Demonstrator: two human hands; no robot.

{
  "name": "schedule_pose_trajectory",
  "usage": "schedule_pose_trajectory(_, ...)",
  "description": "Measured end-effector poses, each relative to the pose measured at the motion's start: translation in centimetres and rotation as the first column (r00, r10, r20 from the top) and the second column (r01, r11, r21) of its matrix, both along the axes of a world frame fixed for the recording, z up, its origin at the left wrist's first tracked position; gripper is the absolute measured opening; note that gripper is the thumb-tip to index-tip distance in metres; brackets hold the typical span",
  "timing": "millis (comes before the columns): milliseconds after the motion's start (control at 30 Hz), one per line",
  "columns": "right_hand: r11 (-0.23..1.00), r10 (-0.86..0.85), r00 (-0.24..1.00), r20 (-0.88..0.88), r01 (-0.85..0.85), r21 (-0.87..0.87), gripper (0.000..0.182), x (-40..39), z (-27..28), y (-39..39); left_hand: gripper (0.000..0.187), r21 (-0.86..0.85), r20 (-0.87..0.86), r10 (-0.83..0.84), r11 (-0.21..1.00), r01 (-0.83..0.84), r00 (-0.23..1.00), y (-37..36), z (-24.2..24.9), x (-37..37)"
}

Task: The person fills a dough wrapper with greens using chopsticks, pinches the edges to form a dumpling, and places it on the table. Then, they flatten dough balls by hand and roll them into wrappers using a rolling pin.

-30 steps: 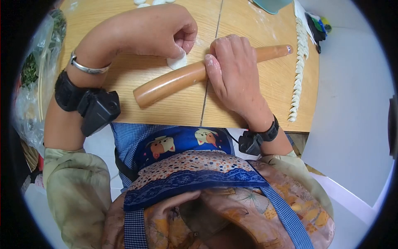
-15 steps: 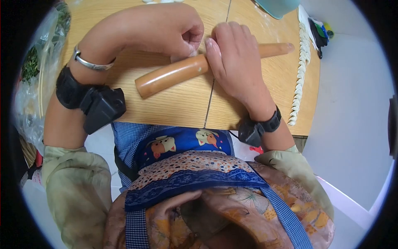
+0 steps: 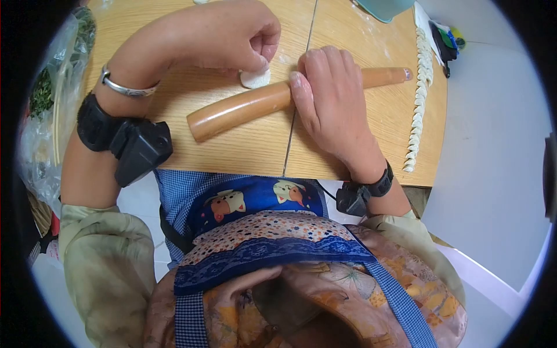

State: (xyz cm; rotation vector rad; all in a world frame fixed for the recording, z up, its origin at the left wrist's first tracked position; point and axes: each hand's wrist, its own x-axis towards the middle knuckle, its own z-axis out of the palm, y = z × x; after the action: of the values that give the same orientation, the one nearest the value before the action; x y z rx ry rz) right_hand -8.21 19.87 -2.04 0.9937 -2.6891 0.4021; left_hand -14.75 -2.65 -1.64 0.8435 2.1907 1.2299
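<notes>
A small round of white dough (image 3: pixel 256 78) lies on the wooden table, pinched at its far edge by the fingers of my left hand (image 3: pixel 246 40). Just on the near side of the dough is a brown wooden rolling pin (image 3: pixel 241 112), tilted across the table. My right hand (image 3: pixel 333 95) is closed over the middle of the pin, its thumb along the near-left side. The palm side of my right hand is hidden.
A long row of overlapping white dough pieces (image 3: pixel 418 110) runs down the table's right side. At the top is the rim of a light teal bowl (image 3: pixel 387 8). Plastic bags with green leaves (image 3: pixel 43 95) and thin sticks (image 3: pixel 60 104) lie at the left.
The rolling pin has shifted a little toward me under my right hand, which has also moved nearer. More of the dough round now shows below my left fingers.
</notes>
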Motion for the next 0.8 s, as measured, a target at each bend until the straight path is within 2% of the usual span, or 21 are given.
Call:
schedule_pose_trajectory(100, 0.999, -0.003, 0.999, -0.051, 0.005, 0.053, 0.021, -1.5, -0.1, -0.6, 0.009, -0.028, 0.085, 0.024, 0.999, -0.022, 0.996, -0.1, 0.2, -0.3)
schedule_pose_trajectory(167, 0.998, 0.004, 0.998, -0.07, 0.0, 0.055, 0.021, -3.0, -0.4, -1.1, 0.017, -0.082, 0.145, 0.012, 0.997, 0.0, 0.989, -0.2, 0.3, -0.6)
schedule_pose_trajectory(300, 0.997, 0.012, 0.997, -0.075, -0.006, 0.08, 0.021, -5.1, -0.5, -1.9, 0.024, -0.045, 0.157, 0.082, 0.996, -0.076, 0.984, -0.2, 0.1, -0.2)
schedule_pose_trajectory(400, 0.998, 0.004, 0.996, -0.084, 0.001, 0.059, 0.021, -5.1, -0.5, -2.1, 0.022, -0.056, 0.059, 0.076, 0.996, -0.073, 0.995, -0.4, -0.3, -0.4)
schedule_pose_trajectory(467, 0.998, -0.009, 0.997, -0.08, 0.013, 0.055, 0.021, -4.0, -0.4, -1.8, 0.019, -0.021, -0.167, -0.063, 0.998, 0.06, 0.984, -0.6, -1.1, -0.9)
schedule_pose_trajectory(567, 0.999, -0.021, 0.998, -0.064, 0.023, 0.038, 0.022, -2.0, -0.3, -1.0, 0.015, -0.06, -0.1, -0.084, 0.995, 0.078, 0.992, -0.5, -0.6, -0.5)
schedule_pose_trajectory(700, 0.999, -0.04, 0.999, -0.022, 0.04, 0.006, 0.023, 0.4, -0.2, -0.1, 0.012, -0.103, -0.128, -0.085, 0.992, 0.072, 0.988, -0.2, 0.3, -0.3)
schedule_pose_trajectory(800, 0.998, -0.056, 0.998, -0.015, 0.056, -0.005, 0.023, 1.3, -0.2, 0.1, 0.011, -0.084, -0.079, 0.002, 0.996, -0.009, 0.997, -0.3, 0.3, -0.2)
